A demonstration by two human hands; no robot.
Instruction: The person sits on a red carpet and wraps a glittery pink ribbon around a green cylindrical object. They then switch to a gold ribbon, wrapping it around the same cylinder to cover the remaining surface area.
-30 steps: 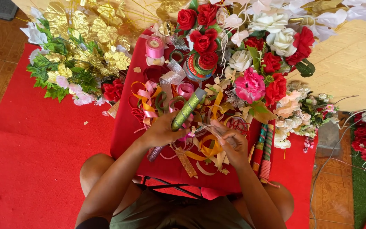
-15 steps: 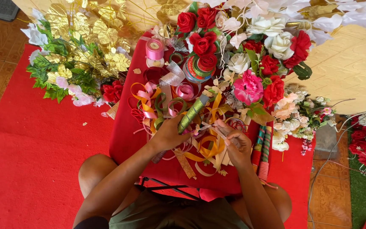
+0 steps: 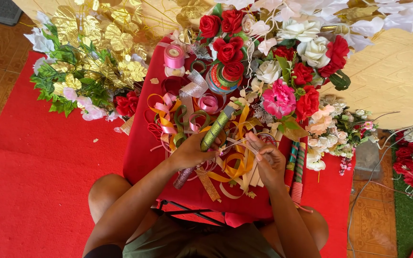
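green glitter stick [image 3: 212, 135] gripped in left hand [image 3: 192, 152].

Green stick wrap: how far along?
Mostly done: the green stick in the left hand shows glittery green down to the grip, greyer below. In hand: the right hand pulls a pale ribbon strip toward it. Left: loose ribbons and the pink spool lie unused.

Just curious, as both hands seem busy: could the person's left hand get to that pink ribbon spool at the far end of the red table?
Probably not right away: the left hand is gripping a green wrapped stick, though nothing tall blocks the pink ribbon spool.
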